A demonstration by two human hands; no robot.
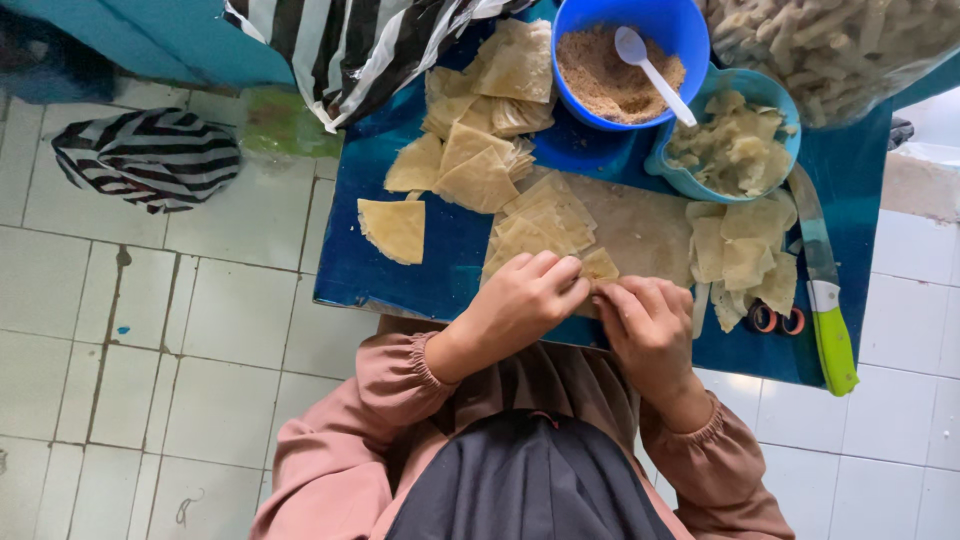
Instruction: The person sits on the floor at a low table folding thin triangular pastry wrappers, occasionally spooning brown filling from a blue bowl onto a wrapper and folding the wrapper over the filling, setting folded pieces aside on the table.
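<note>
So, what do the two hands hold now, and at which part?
Both hands, left hand and right hand, pinch one small pastry wrapper between the fingertips, at its lower edge, over the blue table. Its upper corner stays free.

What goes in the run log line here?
left hand + right hand: pinching wrapper piece | nearby: filling bowl, knife

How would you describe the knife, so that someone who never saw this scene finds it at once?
Start at the blue table and go to its edge beyond the right hand. The knife lies there beside a stack of pastry sheets, below the light blue bowl. Its bright green handle sets it apart.
</note>
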